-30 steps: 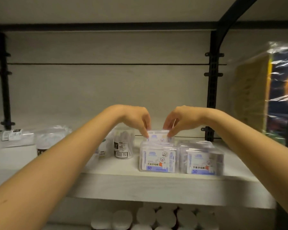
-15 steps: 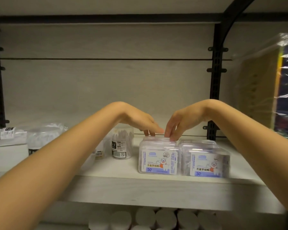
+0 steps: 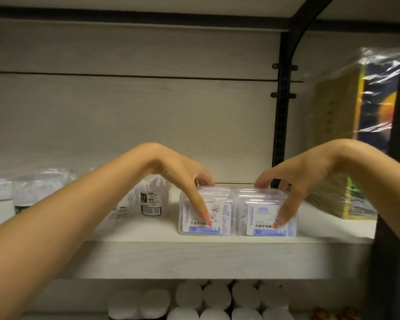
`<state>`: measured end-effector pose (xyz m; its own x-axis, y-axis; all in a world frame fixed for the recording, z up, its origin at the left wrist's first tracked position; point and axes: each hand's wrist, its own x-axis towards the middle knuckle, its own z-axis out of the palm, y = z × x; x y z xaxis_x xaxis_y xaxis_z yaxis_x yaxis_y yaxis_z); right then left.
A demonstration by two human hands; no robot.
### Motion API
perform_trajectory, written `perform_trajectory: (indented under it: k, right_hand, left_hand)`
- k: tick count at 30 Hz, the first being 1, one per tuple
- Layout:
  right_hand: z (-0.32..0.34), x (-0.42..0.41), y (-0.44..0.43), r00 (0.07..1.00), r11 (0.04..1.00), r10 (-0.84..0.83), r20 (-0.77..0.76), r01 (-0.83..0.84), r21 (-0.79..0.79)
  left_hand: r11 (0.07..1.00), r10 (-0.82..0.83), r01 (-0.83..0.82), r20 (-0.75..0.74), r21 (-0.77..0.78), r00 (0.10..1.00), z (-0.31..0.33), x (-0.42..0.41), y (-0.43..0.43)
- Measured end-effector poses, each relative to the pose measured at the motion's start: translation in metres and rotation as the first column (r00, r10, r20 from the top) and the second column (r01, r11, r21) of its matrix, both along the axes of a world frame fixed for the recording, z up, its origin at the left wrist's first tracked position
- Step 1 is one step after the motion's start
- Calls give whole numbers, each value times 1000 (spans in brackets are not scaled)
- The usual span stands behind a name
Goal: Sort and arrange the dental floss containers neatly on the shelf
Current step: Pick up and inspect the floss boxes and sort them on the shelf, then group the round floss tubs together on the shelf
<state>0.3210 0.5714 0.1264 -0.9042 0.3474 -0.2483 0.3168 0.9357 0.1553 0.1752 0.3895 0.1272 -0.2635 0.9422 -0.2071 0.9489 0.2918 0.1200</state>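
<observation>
Two clear dental floss boxes with blue-and-white labels stand side by side at the front of the pale shelf (image 3: 194,257). My left hand (image 3: 183,174) arches over the left floss box (image 3: 222,215), thumb pressed on its front label and fingers at its back top edge. In the same way my right hand (image 3: 298,179) spans the right floss box (image 3: 259,218), thumb on the front and fingers behind. Each box looks like the front of a row or stack; what lies behind is hidden.
A round floss jar (image 3: 151,199) with a barcode stands left of the boxes, beside clear plastic bags (image 3: 39,188). A film-wrapped package (image 3: 356,135) fills the right end. A black upright post (image 3: 283,112) stands behind. White round lids (image 3: 217,296) crowd the lower shelf.
Both hands held one small floss box above the left stack, then set it down. They have since moved apart, and each now spans one box, front to back.
</observation>
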Motion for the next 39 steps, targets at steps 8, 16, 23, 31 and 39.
perform_trajectory:
  k: [8,16,23,31,39]
  right_hand:
    - [2,-4,-14,998,999,-52,44,53,-6]
    - [12,27,-50,887,983,113,-448,-167,-82]
    - [-12,-17,-122,596,946,280,-753,-304,110]
    - [-17,-110,-165,818,996,16,-575,-61,-59]
    - [-9,-119,-176,794,973,-228,-564,165,-161]
  left_hand:
    - [1000,-9,9,-38,-7,999,-1,7,-2]
    - [831,50,-86,80,550,996,22,-7,-88]
    - [424,171,-113,44,899,984,-7,-34,-224]
    - [379,217,-193,116,905,969,-86,-113,-333]
    - [472,105,-276,257,838,961,-121,-177,-349]
